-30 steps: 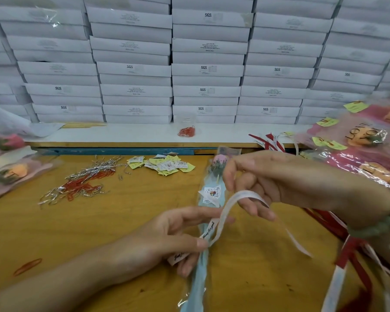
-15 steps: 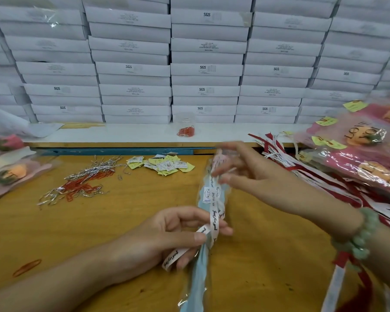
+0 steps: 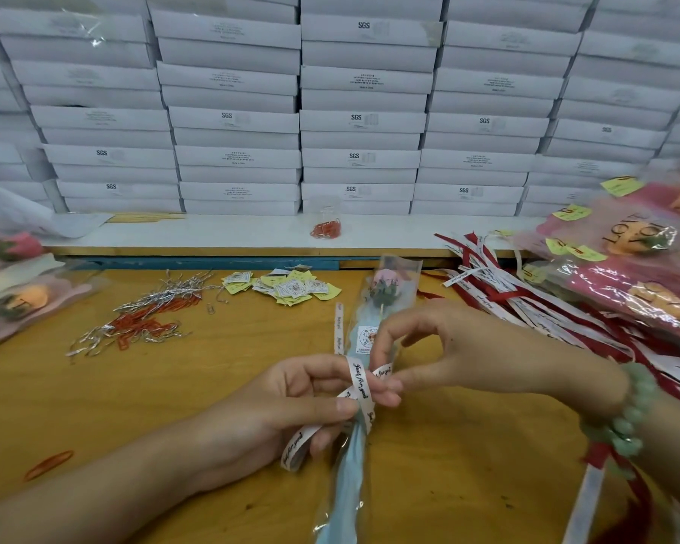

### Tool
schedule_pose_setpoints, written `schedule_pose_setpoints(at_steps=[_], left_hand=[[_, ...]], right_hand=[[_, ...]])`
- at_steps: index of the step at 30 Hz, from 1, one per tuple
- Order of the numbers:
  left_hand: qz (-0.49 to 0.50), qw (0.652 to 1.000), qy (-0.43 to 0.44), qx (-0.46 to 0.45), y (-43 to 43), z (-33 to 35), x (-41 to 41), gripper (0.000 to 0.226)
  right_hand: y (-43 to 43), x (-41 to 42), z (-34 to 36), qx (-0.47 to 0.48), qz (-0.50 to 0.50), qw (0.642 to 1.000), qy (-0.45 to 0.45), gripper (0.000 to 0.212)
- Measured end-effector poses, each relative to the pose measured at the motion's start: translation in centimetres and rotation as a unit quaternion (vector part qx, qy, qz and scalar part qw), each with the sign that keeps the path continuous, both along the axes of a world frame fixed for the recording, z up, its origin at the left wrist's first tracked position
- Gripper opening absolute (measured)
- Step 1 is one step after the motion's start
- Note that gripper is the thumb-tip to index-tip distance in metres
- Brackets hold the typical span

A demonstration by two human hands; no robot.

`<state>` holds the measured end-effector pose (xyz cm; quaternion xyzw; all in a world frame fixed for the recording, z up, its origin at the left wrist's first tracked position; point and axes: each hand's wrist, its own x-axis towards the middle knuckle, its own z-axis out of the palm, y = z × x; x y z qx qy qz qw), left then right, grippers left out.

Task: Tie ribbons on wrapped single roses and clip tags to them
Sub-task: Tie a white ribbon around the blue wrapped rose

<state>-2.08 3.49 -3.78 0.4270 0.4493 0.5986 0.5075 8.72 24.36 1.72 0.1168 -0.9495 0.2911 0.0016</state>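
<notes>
**A:** Where's the rose?

**B:** The wrapped rose [image 3: 387,288] lies lengthwise on the wooden table [image 3: 95,406], bloom pointing away and pale blue stem wrap pointing towards the person. The white ribbon [image 3: 359,380] circles the sleeve about halfway down. The left hand [image 3: 291,406] pinches the crossing between thumb and forefinger, and one loop rides over the forefinger. The right hand [image 3: 460,347] nips the short end between thumb and fingertip, its other fingers curled.

**A:** What could spoil it?

**B:** I'd say a slack left pinch. The sleeve looks slick, so the loop could slide down the stem or the crossing could spring open. A hard pull on the right could drag the short end clean through or crumple the film.

**A:** Any writing?

**B:** The ribbon reads "Just for you". The round sticker [image 3: 368,335] on the sleeve is too small to read. Past that are loose tags [image 3: 291,286] and red and silver paper clips [image 3: 146,320]. To the right are spare ribbons [image 3: 499,288] and finished roses [image 3: 629,233] lettered "LOVE YOU". The stacked white boxes [image 3: 364,25] behind are marked "SGS".
</notes>
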Motion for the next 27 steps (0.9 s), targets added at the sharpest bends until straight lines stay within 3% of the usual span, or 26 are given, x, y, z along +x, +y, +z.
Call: schedule_pose_setpoints(at_steps=[10, 15, 19, 22, 25, 27], left_hand=[[0.02, 1.0, 0.021, 0.007, 0.1, -0.1, 0.3, 0.011], [0.025, 0.999, 0.026, 0.0, 0.1, 0.0, 0.3, 0.011], [0.037, 0.999, 0.022, -0.008, 0.0, -0.1, 0.2, 0.013], [0.06, 0.998, 0.005, -0.021, 0.0, -0.3, 0.1, 0.015], [0.088, 0.996, -0.009, -0.015, 0.1, -0.4, 0.2, 0.013], [0.117, 0.993, -0.005, -0.01, 0.1, -0.3, 0.3, 0.012]], right_hand=[[1.2, 0.4, 1.9, -0.18, -0.047, 0.977, 0.102, 0.017], [1.5, 0.7, 2.6, -0.306, -0.106, 0.934, 0.149, 0.022], [1.7, 0.5, 2.9, -0.4, -0.096, 0.904, 0.116, 0.029], [1.6, 0.8, 2.9, -0.367, -0.009, 0.93, 0.005, 0.023], [0.9, 1.1, 2.4, -0.239, 0.063, 0.963, -0.104, 0.015], [0.0, 1.0, 1.7, -0.196, 0.06, 0.968, -0.147, 0.009]])
